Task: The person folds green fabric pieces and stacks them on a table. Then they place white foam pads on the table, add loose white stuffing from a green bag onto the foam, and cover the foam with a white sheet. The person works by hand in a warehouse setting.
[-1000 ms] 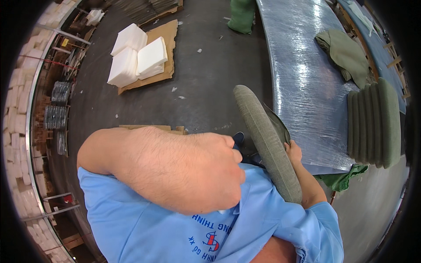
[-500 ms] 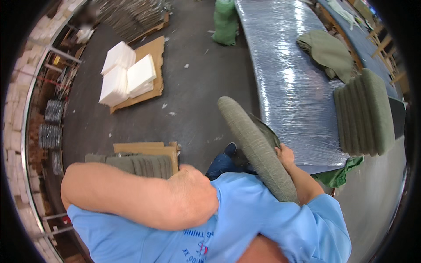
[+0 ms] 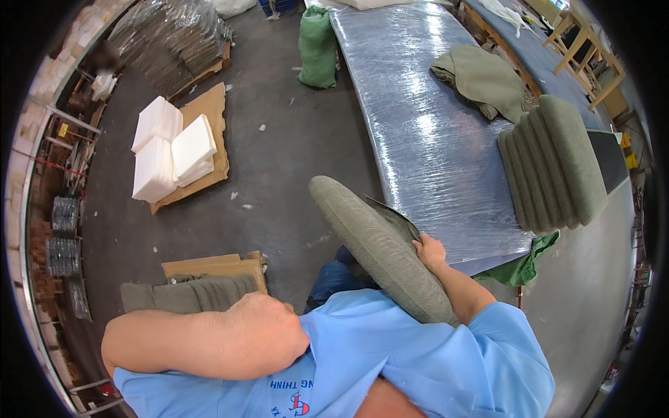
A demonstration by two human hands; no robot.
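Note:
A grey-green fabric cushion [image 3: 380,247] stands on edge, slanting across the front of my body, its lower end against my blue shirt. My right hand [image 3: 430,252] is closed on its right side, where a loose dark flap of cover fabric [image 3: 397,217] hangs out. My left arm is bent across my chest. At its end my left hand [image 3: 268,331] is curled into a fist, its fingers mostly turned out of sight, so what it holds, if anything, is hidden.
On my right is a plastic-wrapped table [image 3: 418,160] bearing folded green fabric [image 3: 481,80] and a row of cushions [image 3: 554,167]. More cushions [image 3: 188,294] lie by cardboard at lower left. White foam blocks [image 3: 171,150], a green sack [image 3: 318,49] and a wrapped stack [image 3: 171,42] stand farther off.
The view has shifted, so the table and foam blocks sit farther left. The cushion leans over more, with my right hand still on it. My left fist has drawn slightly left and back.

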